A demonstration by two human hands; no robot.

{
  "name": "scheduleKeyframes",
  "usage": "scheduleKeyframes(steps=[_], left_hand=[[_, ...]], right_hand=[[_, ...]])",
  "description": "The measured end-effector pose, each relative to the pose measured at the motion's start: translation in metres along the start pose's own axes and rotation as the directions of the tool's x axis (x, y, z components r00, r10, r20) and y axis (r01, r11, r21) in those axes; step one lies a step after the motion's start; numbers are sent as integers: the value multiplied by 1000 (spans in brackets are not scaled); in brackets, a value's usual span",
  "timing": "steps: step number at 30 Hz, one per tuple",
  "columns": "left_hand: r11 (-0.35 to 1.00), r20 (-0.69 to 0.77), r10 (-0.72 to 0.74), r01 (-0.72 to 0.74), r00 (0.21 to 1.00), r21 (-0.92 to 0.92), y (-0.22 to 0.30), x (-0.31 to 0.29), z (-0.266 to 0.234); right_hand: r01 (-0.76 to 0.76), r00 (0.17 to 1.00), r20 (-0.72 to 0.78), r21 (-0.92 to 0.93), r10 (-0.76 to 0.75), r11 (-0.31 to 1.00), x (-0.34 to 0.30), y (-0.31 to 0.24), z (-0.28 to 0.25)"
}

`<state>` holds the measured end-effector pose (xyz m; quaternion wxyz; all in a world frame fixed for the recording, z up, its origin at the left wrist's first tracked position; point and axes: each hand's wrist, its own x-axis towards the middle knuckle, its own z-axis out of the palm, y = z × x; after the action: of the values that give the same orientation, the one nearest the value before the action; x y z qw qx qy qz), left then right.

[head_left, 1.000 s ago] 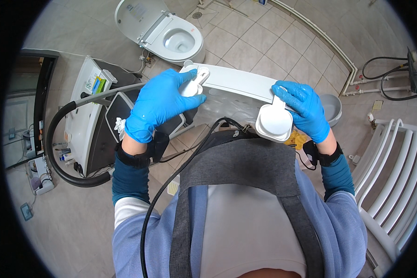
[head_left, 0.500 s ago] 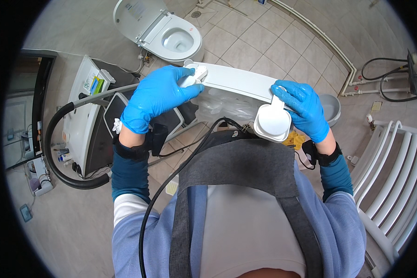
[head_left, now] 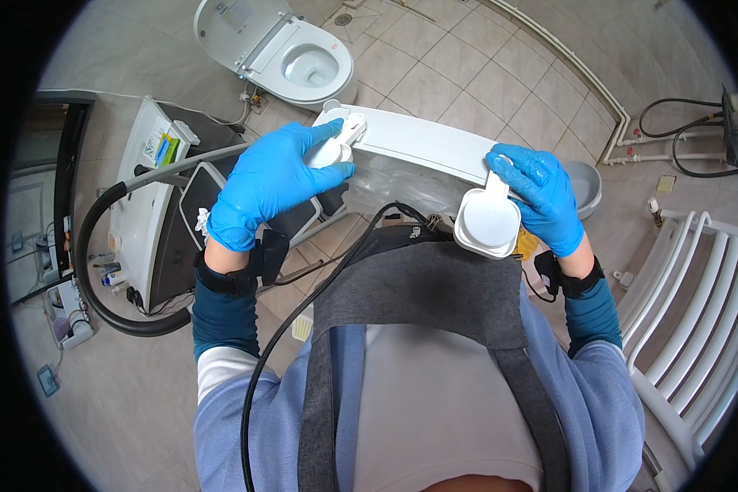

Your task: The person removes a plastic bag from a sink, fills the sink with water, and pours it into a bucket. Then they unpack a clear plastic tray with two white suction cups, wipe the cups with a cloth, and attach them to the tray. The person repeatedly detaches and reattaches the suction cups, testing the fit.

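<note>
We hold the long white plastic panel (head_left: 422, 141) between our part-closed blue-gloved left grip (head_left: 275, 179) and curled blue-gloved right grip (head_left: 541, 193), whose uneven pressure could tip it.

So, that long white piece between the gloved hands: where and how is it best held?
Probably by both ends, coming in from the outer sides. The long white piece is long and narrow, so two spread holds should steady it better than one mid-grip. The left hand and right hand are already at opposite ends, leaving the middle uncovered.
</note>
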<state>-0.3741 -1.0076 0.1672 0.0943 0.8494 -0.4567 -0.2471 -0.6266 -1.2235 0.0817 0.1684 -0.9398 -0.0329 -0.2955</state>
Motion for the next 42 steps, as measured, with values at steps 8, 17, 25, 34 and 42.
scheduleKeyframes(steps=[8, 17, 25, 34, 42], left_hand=[[999, 21, 30, -31, 999, 40, 6, 8, 2], [984, -114, 118, -100, 986, 150, 8, 5, 15], [984, -145, 146, -130, 979, 119, -1, 2, 21], [994, -36, 105, -105, 994, 0, -3, -6, -1], [951, 77, 306, -308, 949, 22, -21, 3, -23]], right_hand=[[47, 998, 51, -71, -44, 996, 4, -2, -1], [-12, 1000, 21, -69, 14, 998, 0, 1, 1], [-28, 1000, 12, -90, 29, 996, -1, -2, 0], [-87, 996, -7, 82, 88, 993, 4, 4, -1], [-154, 988, 42, 172, 149, 973, 3, 12, 0]])
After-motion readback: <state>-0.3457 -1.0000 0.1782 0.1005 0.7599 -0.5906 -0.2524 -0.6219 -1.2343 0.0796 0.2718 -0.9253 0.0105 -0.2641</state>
